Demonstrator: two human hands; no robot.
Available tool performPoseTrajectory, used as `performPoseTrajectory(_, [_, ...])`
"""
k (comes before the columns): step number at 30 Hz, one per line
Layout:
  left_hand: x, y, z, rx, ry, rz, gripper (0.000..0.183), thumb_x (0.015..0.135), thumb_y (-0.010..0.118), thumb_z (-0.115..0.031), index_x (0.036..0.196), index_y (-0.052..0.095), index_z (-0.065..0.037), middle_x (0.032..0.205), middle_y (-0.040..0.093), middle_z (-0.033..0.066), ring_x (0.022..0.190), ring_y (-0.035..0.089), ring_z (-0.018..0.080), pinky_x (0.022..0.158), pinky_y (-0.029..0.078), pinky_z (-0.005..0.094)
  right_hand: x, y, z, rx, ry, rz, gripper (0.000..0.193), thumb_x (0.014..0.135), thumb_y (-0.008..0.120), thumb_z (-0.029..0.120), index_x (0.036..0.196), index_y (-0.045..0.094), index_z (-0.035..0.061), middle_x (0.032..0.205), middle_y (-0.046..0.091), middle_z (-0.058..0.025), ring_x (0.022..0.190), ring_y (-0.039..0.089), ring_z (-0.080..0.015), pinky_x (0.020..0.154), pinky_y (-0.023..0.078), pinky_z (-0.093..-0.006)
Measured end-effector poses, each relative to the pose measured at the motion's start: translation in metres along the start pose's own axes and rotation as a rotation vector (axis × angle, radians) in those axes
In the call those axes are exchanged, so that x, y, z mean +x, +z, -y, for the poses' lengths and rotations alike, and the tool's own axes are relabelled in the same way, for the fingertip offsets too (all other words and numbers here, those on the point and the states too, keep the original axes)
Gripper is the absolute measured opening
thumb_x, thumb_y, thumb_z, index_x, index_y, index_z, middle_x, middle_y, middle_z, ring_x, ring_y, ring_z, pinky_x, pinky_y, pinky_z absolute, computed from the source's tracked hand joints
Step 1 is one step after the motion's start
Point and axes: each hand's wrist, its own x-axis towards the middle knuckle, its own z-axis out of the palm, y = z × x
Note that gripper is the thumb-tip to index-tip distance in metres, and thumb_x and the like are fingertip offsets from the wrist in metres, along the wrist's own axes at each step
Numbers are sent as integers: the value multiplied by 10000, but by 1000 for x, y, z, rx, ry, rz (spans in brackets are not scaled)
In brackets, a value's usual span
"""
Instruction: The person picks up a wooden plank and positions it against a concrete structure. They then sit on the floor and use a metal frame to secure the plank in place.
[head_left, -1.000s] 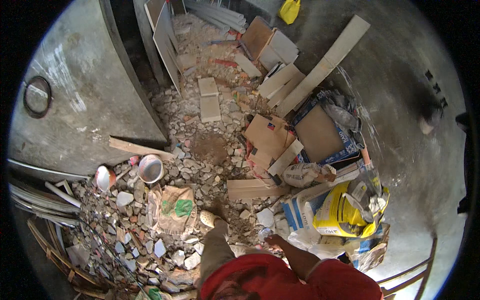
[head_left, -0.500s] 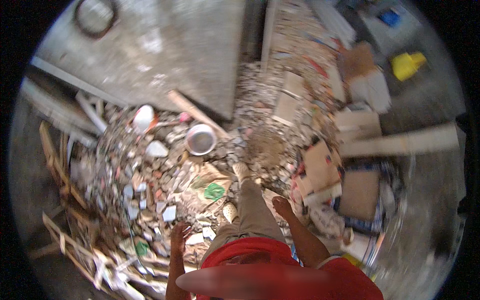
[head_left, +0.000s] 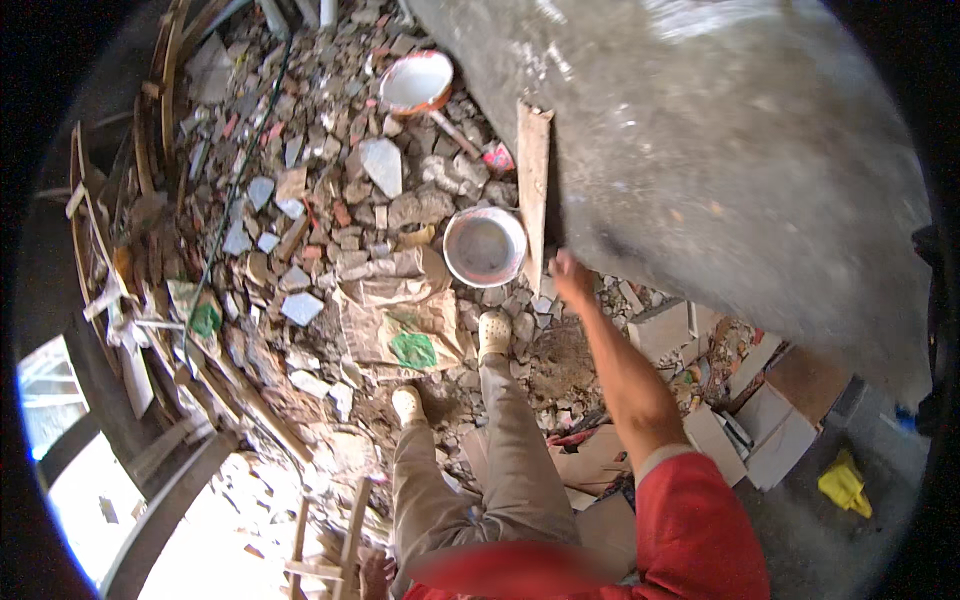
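My right hand reaches forward over the rubble, its fingers curled and nothing visible in them. It is beside the lower end of a wooden plank; whether they touch I cannot tell. Left of the plank sits a round pale basin with a dark bottom. Low at the bottom edge, my left hand hangs by some wooden strips, its fingers too indistinct to read. Farther off lies a white and orange bowl, near a thin handle with a red end.
Broken stone and tile cover the ground. A crumpled brown sack with a green patch lies before my feet. A large grey slab fills the far right. Cardboard and a yellow object lie to the right, broken timber to the left.
The view has turned to the right, so the slab now stands on the right. My right arm has stretched forward toward the plank; my left hand has dropped to the bottom edge.
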Motion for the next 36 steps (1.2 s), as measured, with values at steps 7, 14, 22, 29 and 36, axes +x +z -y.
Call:
performPoseTrajectory(7, [-80, 79, 62, 482, -6, 18, 254, 1001, 521, -203, 1210, 514, -59, 1055, 580, 104, 901, 564, 186, 765, 394, 316, 213, -9, 58, -177, -20, -143, 487, 901, 662, 433, 1079, 629, -20, 1094, 684, -261, 1065, 637, -469, 900, 521, -532])
performPoseTrajectory(14, [-80, 72, 88, 510, 2, 47, 371, 1031, 453, -127, 1385, 405, -27, 1288, 528, 143, 1145, 529, 208, 1002, 337, 362, 220, -16, 69, -378, -41, -37, 378, 877, 636, 337, 1096, 588, 32, 1142, 677, -236, 1055, 655, -437, 882, 533, -526])
performPoseTrajectory(22, [-46, 37, 97, 861, 311, 252, 523, 1046, 269, -188, 1549, 311, -51, 1630, 284, 74, 1527, 172, 224, 1260, 56, 486, 60, -69, 52, -253, -99, -270, 413, 898, 611, 283, 1165, 587, -31, 1032, 664, -287, 989, 634, -482, 856, 494, -542])
performPoseTrajectory(29, [21, 60, -66, 588, 484, 38, 466, 980, 561, -433, 1123, 632, 5, 995, 673, 179, 920, 663, 327, 800, 525, 429, -138, -221, 135, -136, -248, -385, 305, 936, 612, 215, 1132, 560, -12, 896, 670, -211, 833, 661, -388, 748, 511, -462])
performPoseTrajectory(36, [-4, 132, -241, 385, 1030, 295, 722, 857, 782, -414, 1387, 527, 6, 1374, 571, 222, 1272, 555, 314, 1042, 456, 414, -208, -311, 329, 360, -462, -202, 203, 970, 567, 194, 1005, 568, -6, 810, 649, -105, 677, 651, -171, 586, 564, -292])
